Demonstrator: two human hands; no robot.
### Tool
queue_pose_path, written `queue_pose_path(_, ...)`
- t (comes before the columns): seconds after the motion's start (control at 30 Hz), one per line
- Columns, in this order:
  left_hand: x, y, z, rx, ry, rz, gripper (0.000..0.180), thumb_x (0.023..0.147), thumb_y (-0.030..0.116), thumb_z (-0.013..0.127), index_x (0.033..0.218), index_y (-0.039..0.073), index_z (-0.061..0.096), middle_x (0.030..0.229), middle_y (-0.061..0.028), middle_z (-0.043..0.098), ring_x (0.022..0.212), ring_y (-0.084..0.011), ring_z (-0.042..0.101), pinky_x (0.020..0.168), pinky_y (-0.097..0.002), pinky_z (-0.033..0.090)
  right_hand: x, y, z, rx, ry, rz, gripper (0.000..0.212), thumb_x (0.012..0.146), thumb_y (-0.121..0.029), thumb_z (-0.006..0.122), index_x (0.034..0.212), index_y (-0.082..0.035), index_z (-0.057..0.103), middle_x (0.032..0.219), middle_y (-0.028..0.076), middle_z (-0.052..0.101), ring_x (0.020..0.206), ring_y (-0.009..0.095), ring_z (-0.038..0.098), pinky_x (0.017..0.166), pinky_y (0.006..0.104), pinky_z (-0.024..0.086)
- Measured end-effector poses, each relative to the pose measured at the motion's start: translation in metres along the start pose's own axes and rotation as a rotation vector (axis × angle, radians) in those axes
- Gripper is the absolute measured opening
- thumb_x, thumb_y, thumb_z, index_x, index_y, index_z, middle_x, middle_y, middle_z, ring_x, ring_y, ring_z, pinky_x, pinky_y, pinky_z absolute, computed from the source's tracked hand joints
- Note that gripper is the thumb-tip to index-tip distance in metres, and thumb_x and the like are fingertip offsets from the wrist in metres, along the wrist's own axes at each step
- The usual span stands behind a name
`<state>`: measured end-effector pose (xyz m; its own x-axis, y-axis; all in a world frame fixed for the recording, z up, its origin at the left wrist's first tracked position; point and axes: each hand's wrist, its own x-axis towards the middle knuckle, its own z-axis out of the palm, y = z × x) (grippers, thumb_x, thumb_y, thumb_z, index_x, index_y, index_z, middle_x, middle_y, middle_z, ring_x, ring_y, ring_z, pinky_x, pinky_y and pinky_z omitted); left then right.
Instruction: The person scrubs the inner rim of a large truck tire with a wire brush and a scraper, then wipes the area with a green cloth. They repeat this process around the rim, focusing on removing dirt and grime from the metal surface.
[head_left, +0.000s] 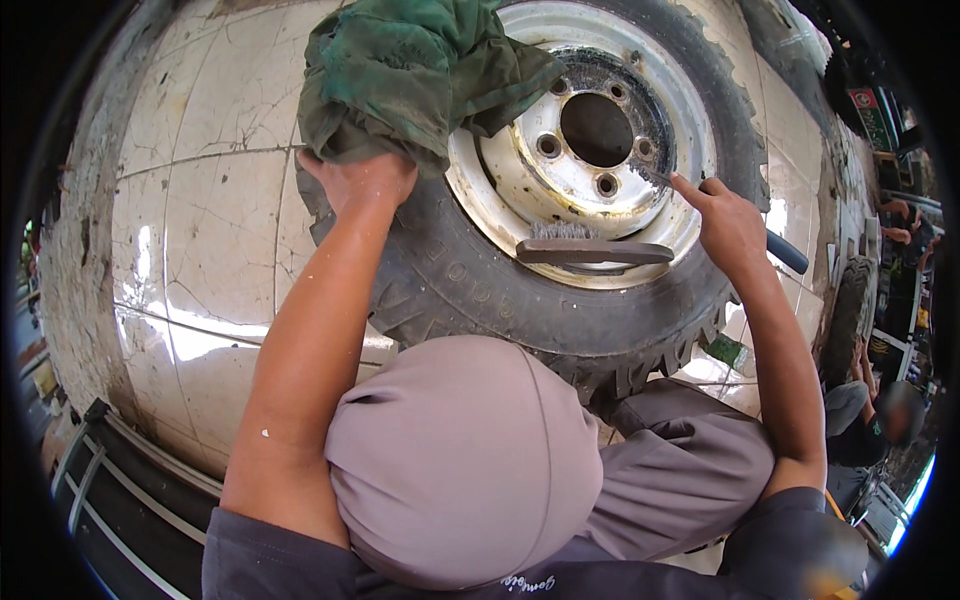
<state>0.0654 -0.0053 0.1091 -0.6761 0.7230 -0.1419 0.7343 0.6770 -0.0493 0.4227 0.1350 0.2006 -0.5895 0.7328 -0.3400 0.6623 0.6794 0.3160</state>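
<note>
At the left, a dark green cloth (390,70) is draped over the left hand (365,185); its fingers are mostly covered, so their closure and hold cannot be told. In the middle, a tyre (520,310) is laid flat on the tiled floor (220,215), and a long-backed brush (595,251) is rested on its pale rim (535,185). Scrubbing is judged only partway: white is shown widely, but dark and yellowish patches are left (what was removed cannot be told). At the right, a dark-handled small brush (787,253) is gripped by the right hand (735,225), index finger extended.
</note>
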Motion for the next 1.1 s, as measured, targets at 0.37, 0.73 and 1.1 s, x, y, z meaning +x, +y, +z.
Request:
queue_pose_path(0.37, 0.002, 0.001, -0.001, -0.029, -0.023, -0.032, 0.089, 0.089, 0.063, 0.049, 0.157, 0.015, 0.018, 0.161, -0.0087, 0.026, 0.147, -0.025, 0.026, 0.122, -0.0526, 0.004, 0.002, 0.001, -0.003, 0.038, -0.043, 0.019, 0.064, 0.082, 0.005, 0.051, 0.134, -0.032, 0.061, 0.096, 0.011, 0.064, 0.084, 0.032, 0.068, 0.075, 0.0432, 0.054)
queue_pose_path(0.73, 0.003, 0.002, -0.003, -0.002, -0.101, -0.046, 0.089, 0.089, 0.063, 0.048, 0.158, 0.015, 0.016, 0.161, -0.0089, 0.026, 0.148, -0.0247, 0.027, 0.123, -0.0512, 0.003, 0.002, -0.004, -0.008, -0.015, -0.01, -0.034, 0.059, 0.084, 0.003, 0.051, 0.13, -0.032, 0.065, 0.096, 0.009, 0.063, 0.083, 0.029, 0.067, 0.076, 0.0396, 0.051)
queue_pose_path(1.1, 0.0, 0.002, -0.005, -0.036, -0.036, -0.019, 0.09, 0.088, 0.063, 0.051, 0.157, 0.016, 0.018, 0.161, -0.0088, 0.026, 0.148, -0.0262, 0.024, 0.122, -0.0536, 0.004, 0.009, -0.003, -0.016, -0.017, -0.088, -0.009, 0.056, 0.088, 0.002, 0.046, 0.128, -0.032, 0.067, 0.097, 0.01, 0.064, 0.089, 0.029, 0.067, 0.081, 0.0407, 0.049)
